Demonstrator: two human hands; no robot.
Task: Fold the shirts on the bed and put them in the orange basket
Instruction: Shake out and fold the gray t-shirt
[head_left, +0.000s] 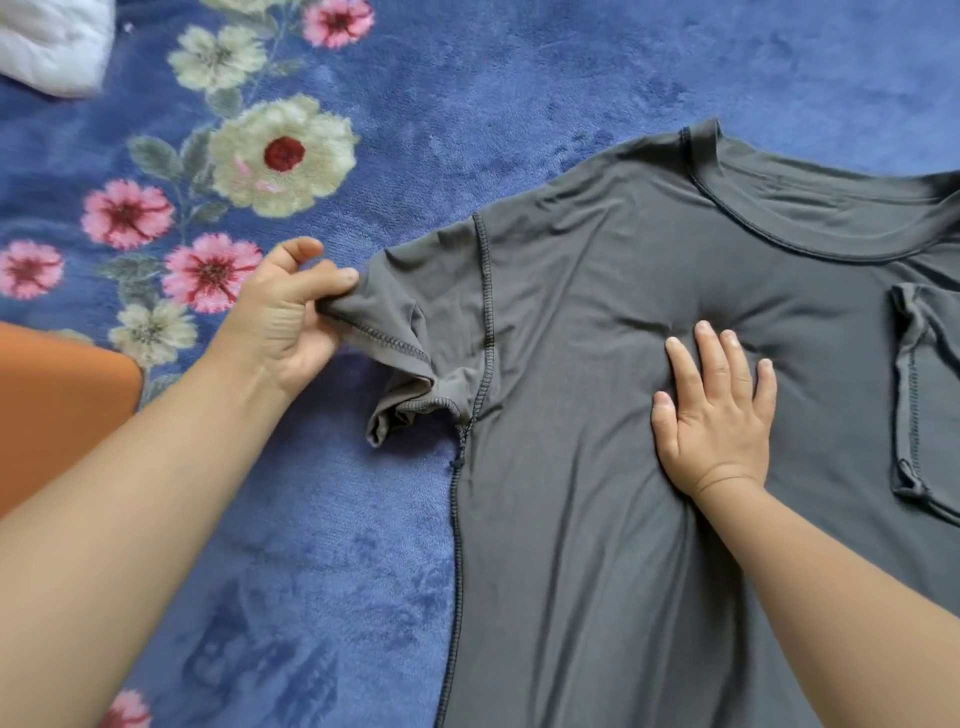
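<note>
A: Scanning from the left edge, what lies on the bed?

B: An orange basket (62, 410) shows at the left border, only a corner of it visible, resting on the blue floral blanket (363, 519). A white padded item (52, 41) sits at the top-left corner, well apart from everything else. Nothing lies between the basket and the shirt except bare blanket and the left forearm.

A: State of the left hand?

B: The left hand (283, 317) is closed in a pinch on the hem of the near sleeve (395, 332), lifting it slightly off the blanket; the sleeve is bunched at the underarm.

A: And the shirt?

B: The grey shirt (597, 519) lies spread flat, collar (779, 208) pointing away from the person. Its far sleeve (919, 395) is folded inward over the chest.

A: Right hand?

B: The right hand (717, 410) rests palm-down with fingers spread, pressing the chest fabric and gripping nothing.
</note>
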